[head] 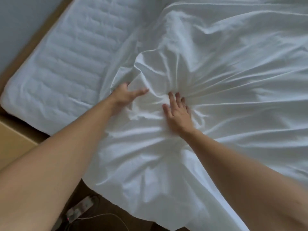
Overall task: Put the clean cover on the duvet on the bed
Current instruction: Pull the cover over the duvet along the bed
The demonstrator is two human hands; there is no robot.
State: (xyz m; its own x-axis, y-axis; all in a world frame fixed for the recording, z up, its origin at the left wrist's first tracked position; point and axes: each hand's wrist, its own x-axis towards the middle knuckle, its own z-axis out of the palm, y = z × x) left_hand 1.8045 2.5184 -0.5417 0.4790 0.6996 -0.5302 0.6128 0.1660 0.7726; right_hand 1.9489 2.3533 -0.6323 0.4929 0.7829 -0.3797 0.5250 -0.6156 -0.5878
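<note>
Two hands, both mine, both on the duvet cover (225,67).

Item, left hand (124,95): fingers tucked into a raised fold of the cover, thumb lying out along the cloth. I read this as a grip.

Item, right hand (178,114): fingers straight and spread, palm pressing flat, creases fanning out from under it.

Item, cover: smooth white cloth, rumpled, spread over most of the bed. Its near edge hangs off the side toward the floor. Whether the duvet already sits inside I cannot tell, as nothing of it shows.

Item, quilted mattress pad (58,64): bare at the left, beside the cover.

Item, wooden bed frame (13,140).

Item, power strip (81,207): on the dark floor with a thin cable, near the hanging edge.

Risks, as I judge them:
- A pull toward me would send more clean cloth over the edge, onto the floor and the strip.
- Lifting the fold while my right palm pins the gathers could twist the cover, so that I lose its corner or opening.
</note>
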